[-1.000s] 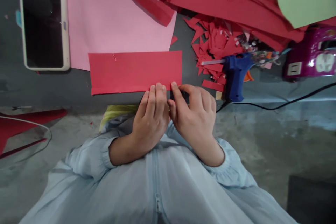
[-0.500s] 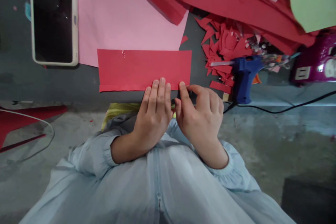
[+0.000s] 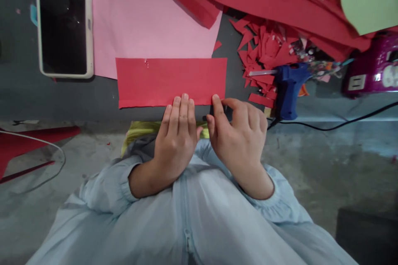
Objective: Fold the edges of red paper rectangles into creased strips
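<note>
A long red paper strip point(image 3: 168, 80) lies crosswise near the table's front edge, overlapping the bottom of a pink sheet point(image 3: 133, 16). My left hand point(image 3: 175, 140) lies flat with its fingers stretched out, their tips on the strip's near edge around the middle. At the right end of that edge, my right hand point(image 3: 238, 143) touches the strip with its index fingertip. The other fingers of my right hand are bent, and its thumb stands apart. Neither hand grips anything that shows.
A phone point(image 3: 64, 22) lies at the left. On the right are red scraps point(image 3: 264, 49), a blue glue gun point(image 3: 289, 91) with a black cord and a purple object point(image 3: 373, 66). Large red sheets point(image 3: 280, 4) and a light green sheet point(image 3: 367, 4) lie behind.
My left hand has slid a little to the left along the strip's near edge. My right hand has stayed almost in place, its index finger still at the right end.
</note>
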Demonstrator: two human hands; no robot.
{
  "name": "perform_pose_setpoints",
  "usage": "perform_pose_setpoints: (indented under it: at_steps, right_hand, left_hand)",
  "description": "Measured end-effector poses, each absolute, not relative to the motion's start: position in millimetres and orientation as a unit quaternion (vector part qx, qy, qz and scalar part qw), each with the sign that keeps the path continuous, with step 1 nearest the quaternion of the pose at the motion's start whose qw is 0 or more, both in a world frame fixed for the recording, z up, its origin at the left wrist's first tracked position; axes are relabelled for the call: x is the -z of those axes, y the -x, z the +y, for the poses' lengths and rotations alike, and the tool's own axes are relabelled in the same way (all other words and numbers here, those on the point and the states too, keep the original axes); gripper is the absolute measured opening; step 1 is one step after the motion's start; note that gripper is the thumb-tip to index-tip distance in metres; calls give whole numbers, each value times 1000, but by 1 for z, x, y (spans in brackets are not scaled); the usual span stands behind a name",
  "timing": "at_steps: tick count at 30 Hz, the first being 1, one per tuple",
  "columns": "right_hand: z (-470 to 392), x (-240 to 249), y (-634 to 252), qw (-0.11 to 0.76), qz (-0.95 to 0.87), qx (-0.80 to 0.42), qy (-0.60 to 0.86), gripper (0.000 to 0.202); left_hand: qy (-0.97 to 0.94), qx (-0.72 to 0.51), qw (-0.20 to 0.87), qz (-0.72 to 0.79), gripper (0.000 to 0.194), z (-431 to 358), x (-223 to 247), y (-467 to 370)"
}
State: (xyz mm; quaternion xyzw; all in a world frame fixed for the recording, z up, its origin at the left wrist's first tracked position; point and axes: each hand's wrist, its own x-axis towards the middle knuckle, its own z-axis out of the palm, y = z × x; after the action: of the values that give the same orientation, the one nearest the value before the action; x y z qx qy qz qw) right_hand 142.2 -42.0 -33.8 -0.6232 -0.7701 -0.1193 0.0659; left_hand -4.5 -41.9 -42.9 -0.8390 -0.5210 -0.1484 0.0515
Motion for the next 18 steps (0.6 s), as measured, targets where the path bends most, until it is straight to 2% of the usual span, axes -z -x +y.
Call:
perform_pose_setpoints:
  at_steps: [5, 11, 18]
  right_hand:
    - [-40, 28, -136, 44, -785, 116, 606, 43]
    - [-41, 30, -135, 54, -797, 126, 588, 43]
    - [-41, 31, -134, 52, -798, 137, 585, 42]
  left_hand:
    - [831, 174, 35, -528, 50, -44, 51, 5]
    - [821, 183, 64, -537, 44, -45, 51, 2]
    - [799, 152, 32, -580, 56, -48, 43, 14]
